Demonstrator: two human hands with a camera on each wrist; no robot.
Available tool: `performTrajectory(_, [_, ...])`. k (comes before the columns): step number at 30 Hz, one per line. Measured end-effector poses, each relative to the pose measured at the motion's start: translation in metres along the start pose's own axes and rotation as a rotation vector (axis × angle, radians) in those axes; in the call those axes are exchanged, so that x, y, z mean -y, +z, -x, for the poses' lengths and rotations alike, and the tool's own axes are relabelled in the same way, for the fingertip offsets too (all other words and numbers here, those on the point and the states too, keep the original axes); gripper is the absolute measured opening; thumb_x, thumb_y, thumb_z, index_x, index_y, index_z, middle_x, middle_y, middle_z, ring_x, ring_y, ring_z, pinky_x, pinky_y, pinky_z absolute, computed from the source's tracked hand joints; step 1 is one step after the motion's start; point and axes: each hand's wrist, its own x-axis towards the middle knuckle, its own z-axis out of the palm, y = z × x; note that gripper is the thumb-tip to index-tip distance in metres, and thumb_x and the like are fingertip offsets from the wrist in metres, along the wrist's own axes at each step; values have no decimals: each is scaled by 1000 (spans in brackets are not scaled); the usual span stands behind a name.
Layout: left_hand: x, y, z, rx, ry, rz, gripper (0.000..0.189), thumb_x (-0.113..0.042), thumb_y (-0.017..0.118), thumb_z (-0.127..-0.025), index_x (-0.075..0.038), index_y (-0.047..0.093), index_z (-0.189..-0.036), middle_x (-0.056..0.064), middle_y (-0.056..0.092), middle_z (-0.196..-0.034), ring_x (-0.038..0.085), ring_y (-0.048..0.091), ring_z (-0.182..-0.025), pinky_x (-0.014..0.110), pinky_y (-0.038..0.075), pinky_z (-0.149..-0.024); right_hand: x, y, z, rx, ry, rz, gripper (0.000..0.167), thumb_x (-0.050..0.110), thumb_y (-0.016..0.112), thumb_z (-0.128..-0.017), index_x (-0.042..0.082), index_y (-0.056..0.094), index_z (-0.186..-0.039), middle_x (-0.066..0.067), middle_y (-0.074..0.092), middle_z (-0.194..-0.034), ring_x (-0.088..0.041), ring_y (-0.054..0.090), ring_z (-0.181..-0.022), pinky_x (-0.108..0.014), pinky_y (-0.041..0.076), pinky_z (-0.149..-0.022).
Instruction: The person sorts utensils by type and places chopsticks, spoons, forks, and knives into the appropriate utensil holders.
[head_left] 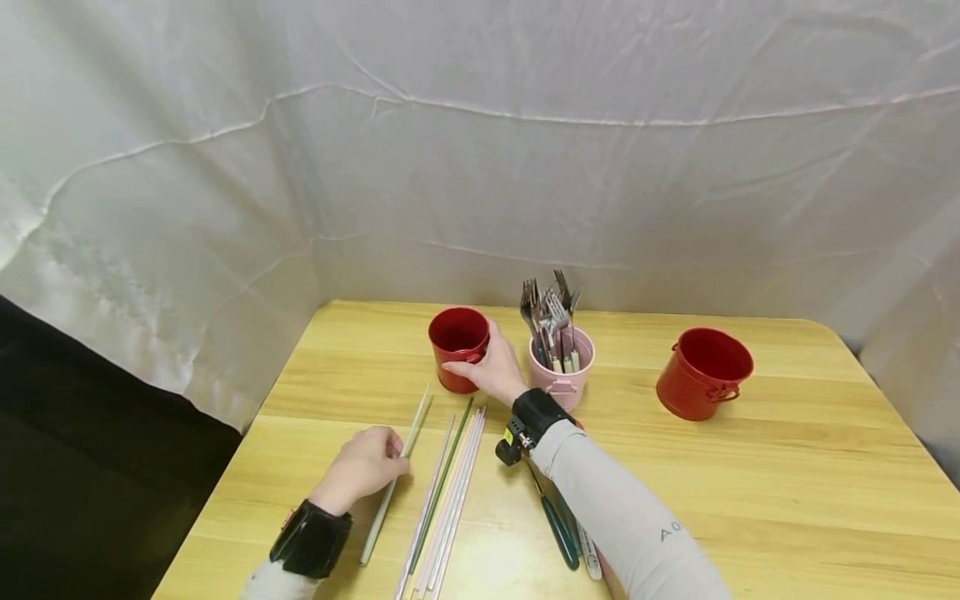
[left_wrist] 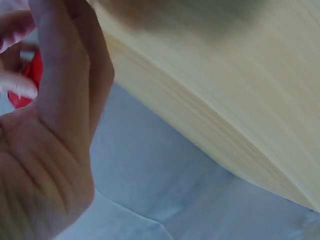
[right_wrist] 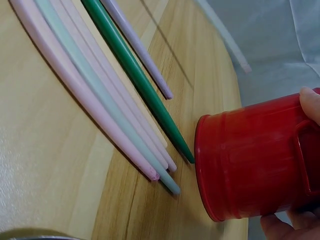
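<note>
My left hand point(head_left: 363, 467) pinches a pale green chopstick point(head_left: 379, 518) between thumb and fingers, at the left of the table. The right hand point(head_left: 495, 367) grips a small red metal bucket point(head_left: 448, 380) by its side, thumb near the front and fingers behind. In the right wrist view the bucket point(right_wrist: 250, 160) shows its handle loop under the hand. Between both arms lies a row of chopsticks, one dark green point(head_left: 440, 492), the others pink, lilac and pale. In the left wrist view the left hand point(left_wrist: 65, 100) hides what its fingertips hold.
A pink bucket point(head_left: 581, 367) full of forks stands right of the held bucket. Farther right is another red bucket point(head_left: 686, 387). Beneath the right forearm lie dark-green-handled pliers point(head_left: 558, 529) and a white-handled tool point(head_left: 590, 558), partly covered. A pale curtain point(head_left: 562, 183) hangs behind the table.
</note>
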Motion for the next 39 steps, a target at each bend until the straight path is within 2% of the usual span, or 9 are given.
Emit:
performTrajectory(5, [7, -19, -1, 24, 85, 138, 14, -7, 65, -83, -1, 62, -96, 4, 59, -80, 14, 57, -66, 25, 48, -60, -1, -1, 0, 3, 1, 7, 90, 21, 90, -75, 10, 39, -148, -13, 58, -144, -30, 56, -132, -46, 47, -112])
performTrajectory(10, [6, -36, -7, 39, 131, 276, 22, -3, 59, -87, 7, 61, -106, 9, 62, -88, 17, 65, -69, 34, 61, -68, -1, 0, -1, 16, 7, 14, 90, 21, 89, -76, 11, 38, -149, -12, 57, -145, -29, 55, -134, -45, 46, -113])
performTrajectory(16, [-7, -57, -20, -33, 167, 333, 31, -6, 56, -93, 10, 58, -120, 17, 65, -102, 24, 69, -82, 37, 62, -79, -2, 0, -4, 11, -20, 10, 90, 20, 90, -75, 10, 38, -148, -13, 58, -144, -30, 56, -132, -45, 47, -112])
performTrajectory(20, [-20, -68, -31, -127, 181, 377, 30, -8, 57, -95, 8, 58, -121, 20, 66, -106, 25, 71, -85, 35, 62, -82, -1, 0, -4, 10, -31, 0, 90, 19, 90, -75, 9, 38, -148, -14, 58, -144, -31, 56, -133, -46, 47, -112])
performTrajectory(23, [-30, -73, -40, -212, 198, 421, 26, -8, 58, -96, 7, 60, -117, 21, 66, -106, 19, 70, -81, 29, 62, -80, -1, 0, -2, 12, -23, -1, 90, 19, 90, -75, 9, 39, -148, -14, 58, -144, -31, 56, -133, -46, 46, -113])
performTrajectory(26, [-42, -77, -48, -321, 230, 457, 24, -8, 58, -96, 6, 61, -115, 22, 67, -107, 15, 69, -80, 22, 61, -76, -1, -1, 0, 11, -17, 3, 90, 19, 90, -75, 8, 39, -148, -14, 58, -144, -31, 56, -132, -48, 46, -113])
performTrajectory(29, [-55, -82, -54, -437, 271, 486, 24, -8, 59, -97, 5, 60, -117, 21, 68, -109, 20, 70, -85, 15, 57, -74, -3, -2, 0, 9, -14, 12, 89, 20, 90, -75, 8, 39, -148, -14, 58, -144, -31, 56, -132, -47, 47, -113])
performTrajectory(35, [-76, -83, -61, -631, 331, 591, 22, -8, 61, -96, 4, 59, -114, 18, 68, -107, 15, 68, -86, 10, 55, -72, -4, 0, 1, -1, -22, 11, 89, 19, 90, -75, 8, 40, -148, -14, 58, -144, -32, 56, -132, -47, 47, -112])
performTrajectory(39, [-85, -81, -69, -728, 395, 587, 21, -7, 64, -96, 5, 60, -112, 20, 70, -106, 27, 71, -93, 8, 53, -75, -2, 2, 0, -3, -41, 13, 90, 18, 90, -74, 7, 40, -148, -15, 58, -143, -32, 57, -131, -47, 47, -111])
